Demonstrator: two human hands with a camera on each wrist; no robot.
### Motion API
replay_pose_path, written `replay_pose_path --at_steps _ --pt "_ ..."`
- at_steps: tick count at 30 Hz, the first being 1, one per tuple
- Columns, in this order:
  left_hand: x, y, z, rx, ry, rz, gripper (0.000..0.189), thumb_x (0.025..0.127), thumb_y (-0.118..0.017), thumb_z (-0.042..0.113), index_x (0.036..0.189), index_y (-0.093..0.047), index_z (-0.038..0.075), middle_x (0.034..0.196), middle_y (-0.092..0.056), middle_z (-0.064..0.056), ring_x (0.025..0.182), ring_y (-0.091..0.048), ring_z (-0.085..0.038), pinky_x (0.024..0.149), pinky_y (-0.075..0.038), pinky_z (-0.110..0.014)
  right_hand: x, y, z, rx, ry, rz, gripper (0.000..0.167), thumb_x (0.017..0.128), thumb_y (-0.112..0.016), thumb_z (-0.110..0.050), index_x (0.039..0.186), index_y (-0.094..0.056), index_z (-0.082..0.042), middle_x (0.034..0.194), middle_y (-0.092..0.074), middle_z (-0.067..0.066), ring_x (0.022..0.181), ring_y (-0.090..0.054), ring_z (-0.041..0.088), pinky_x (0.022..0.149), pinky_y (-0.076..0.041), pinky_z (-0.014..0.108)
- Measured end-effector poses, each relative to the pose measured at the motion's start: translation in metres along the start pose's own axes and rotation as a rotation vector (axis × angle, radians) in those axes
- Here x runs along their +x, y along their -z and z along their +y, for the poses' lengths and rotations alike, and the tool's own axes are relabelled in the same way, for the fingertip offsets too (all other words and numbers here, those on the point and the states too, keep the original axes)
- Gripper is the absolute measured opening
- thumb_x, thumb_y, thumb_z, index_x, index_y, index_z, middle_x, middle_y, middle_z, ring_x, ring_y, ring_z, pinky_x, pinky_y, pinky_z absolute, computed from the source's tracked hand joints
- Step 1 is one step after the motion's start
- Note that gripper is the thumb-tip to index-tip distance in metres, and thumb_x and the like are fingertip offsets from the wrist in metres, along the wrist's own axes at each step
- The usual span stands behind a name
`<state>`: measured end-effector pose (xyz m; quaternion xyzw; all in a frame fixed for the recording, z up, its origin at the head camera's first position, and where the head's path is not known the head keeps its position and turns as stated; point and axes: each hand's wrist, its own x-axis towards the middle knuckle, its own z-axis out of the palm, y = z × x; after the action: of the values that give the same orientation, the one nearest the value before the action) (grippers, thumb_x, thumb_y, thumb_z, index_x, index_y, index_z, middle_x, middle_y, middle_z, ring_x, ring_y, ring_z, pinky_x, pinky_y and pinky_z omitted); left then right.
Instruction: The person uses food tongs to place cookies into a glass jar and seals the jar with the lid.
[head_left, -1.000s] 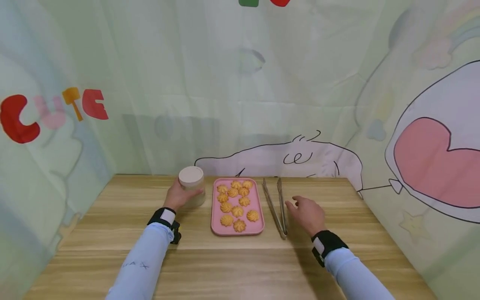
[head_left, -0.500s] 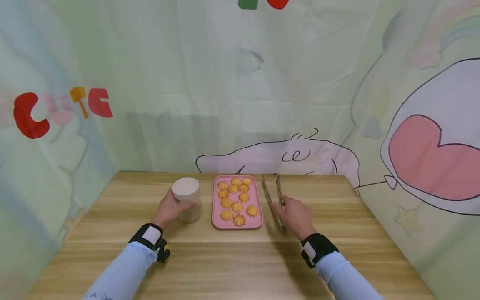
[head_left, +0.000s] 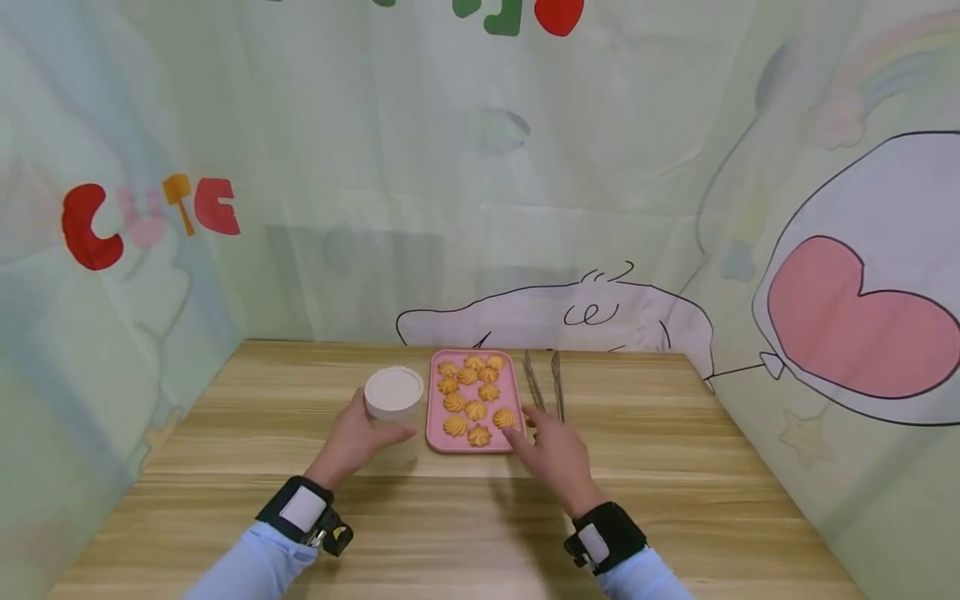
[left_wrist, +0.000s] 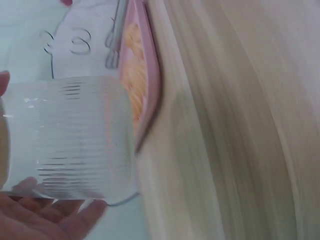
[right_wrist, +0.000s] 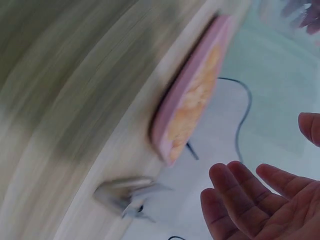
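My left hand [head_left: 354, 444] grips a clear ribbed jar [left_wrist: 70, 140] with a white lid [head_left: 394, 389], held up off the table left of the tray. In the left wrist view the fingers curl round the jar's side; nothing shows inside its clear wall. My right hand [head_left: 553, 454] is empty, its fingers relaxed and apart from the thumb, over the tray's lower right corner. It hides the joined end of the metal tongs [head_left: 558, 387] in the head view. Small piped cookies [head_left: 475, 409] lie on the pink tray [head_left: 444, 446] between the hands.
The wood-grain table [head_left: 450, 533] reaches back to a printed curtain [head_left: 337, 275] hanging behind it. In the right wrist view the tongs' joined end [right_wrist: 112, 197] rests on the table beside the tray.
My left hand has lifted the jar and brought it nearer and rightward. My right hand has moved left, from beside the tongs, past them to the tray's corner. The view has shifted slightly.
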<state>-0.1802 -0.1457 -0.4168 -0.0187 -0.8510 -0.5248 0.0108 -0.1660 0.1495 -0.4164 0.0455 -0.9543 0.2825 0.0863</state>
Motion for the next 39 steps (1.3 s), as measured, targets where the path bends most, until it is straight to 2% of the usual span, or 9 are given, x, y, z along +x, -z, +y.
replay_pose_path --at_steps 5,10,16,20,24,29,34,36,39 --pt "-0.012 -0.013 0.01 0.036 -0.076 0.019 0.096 0.075 -0.093 0.023 0.149 -0.039 -0.005 0.144 -0.056 -0.029 0.132 -0.057 -0.045 0.111 -0.045 -0.064 -0.01 -0.004 -0.018 0.104 -0.026 0.007 0.053 0.099 -0.069 -0.038 0.139 -0.063 -0.004 0.122 -0.073 0.017 0.102 -0.072 0.031 0.076 -0.06 0.044" --pt "-0.025 -0.03 0.016 0.096 -0.142 0.039 0.094 0.069 -0.096 0.024 0.145 -0.048 -0.001 0.138 -0.063 -0.022 0.125 -0.063 -0.039 0.104 -0.051 -0.061 -0.022 -0.01 -0.03 0.179 0.009 0.015 0.053 0.099 -0.069 -0.039 0.138 -0.063 -0.004 0.121 -0.074 0.019 0.1 -0.074 0.031 0.076 -0.061 0.045" --pt "-0.034 -0.048 0.022 0.253 -0.204 0.016 0.087 0.063 -0.098 0.028 0.137 -0.057 0.008 0.126 -0.068 -0.01 0.113 -0.066 -0.028 0.092 -0.056 -0.054 -0.032 -0.013 -0.04 0.244 0.037 -0.003 0.073 0.098 -0.064 -0.055 0.147 -0.055 -0.002 0.129 -0.07 0.02 0.104 -0.073 0.033 0.082 -0.06 0.049" --pt "-0.036 -0.057 0.023 0.391 -0.276 -0.003 0.076 0.064 -0.097 0.03 0.129 -0.061 0.011 0.117 -0.069 -0.007 0.103 -0.065 -0.025 0.083 -0.057 -0.049 -0.036 -0.011 -0.05 0.272 0.047 -0.024 0.087 0.094 -0.067 -0.06 0.153 -0.045 0.0 0.14 -0.063 0.022 0.112 -0.07 0.036 0.087 -0.059 0.054" --pt "-0.039 -0.062 0.025 0.54 -0.351 -0.019 0.074 0.068 -0.095 0.035 0.128 -0.06 0.01 0.118 -0.068 -0.012 0.104 -0.065 -0.029 0.089 -0.056 -0.052 -0.038 -0.011 -0.059 0.262 0.031 -0.051 0.097 0.09 -0.071 -0.061 0.156 -0.04 0.002 0.147 -0.057 0.025 0.122 -0.065 0.04 0.095 -0.056 0.059" --pt "-0.042 -0.071 0.029 0.641 -0.395 -0.036 0.078 0.068 -0.094 0.04 0.132 -0.06 0.011 0.12 -0.067 -0.014 0.108 -0.064 -0.033 0.094 -0.053 -0.055 -0.038 -0.015 -0.058 0.244 -0.024 -0.099 0.097 0.089 -0.071 -0.063 0.154 -0.041 0.004 0.149 -0.054 0.027 0.129 -0.06 0.04 0.098 -0.054 0.057" --pt "-0.042 -0.078 0.03 0.677 -0.429 -0.029 0.083 0.066 -0.094 0.044 0.135 -0.059 0.012 0.12 -0.066 -0.012 0.109 -0.063 -0.03 0.096 -0.053 -0.054 -0.037 -0.018 -0.053 0.268 -0.047 -0.085 0.09 0.092 -0.07 -0.059 0.15 -0.047 0.005 0.145 -0.057 0.028 0.123 -0.061 0.036 0.091 -0.056 0.052" --pt "-0.041 -0.08 0.027 0.665 -0.449 -0.028 0.085 0.065 -0.094 0.042 0.136 -0.058 0.011 0.121 -0.065 -0.012 0.109 -0.063 -0.028 0.097 -0.054 -0.051 -0.038 -0.019 -0.051 0.286 -0.04 -0.067 0.088 0.093 -0.07 -0.057 0.149 -0.049 0.006 0.142 -0.059 0.028 0.12 -0.063 0.035 0.088 -0.057 0.05" --pt "-0.041 -0.084 0.022 0.622 -0.487 -0.032 0.087 0.065 -0.095 0.037 0.137 -0.056 0.008 0.124 -0.064 -0.012 0.112 -0.063 -0.027 0.1 -0.054 -0.05 -0.039 -0.019 -0.048 0.302 -0.018 -0.046 0.087 0.093 -0.07 -0.057 0.146 -0.05 0.009 0.141 -0.06 0.03 0.122 -0.063 0.037 0.092 -0.057 0.053"
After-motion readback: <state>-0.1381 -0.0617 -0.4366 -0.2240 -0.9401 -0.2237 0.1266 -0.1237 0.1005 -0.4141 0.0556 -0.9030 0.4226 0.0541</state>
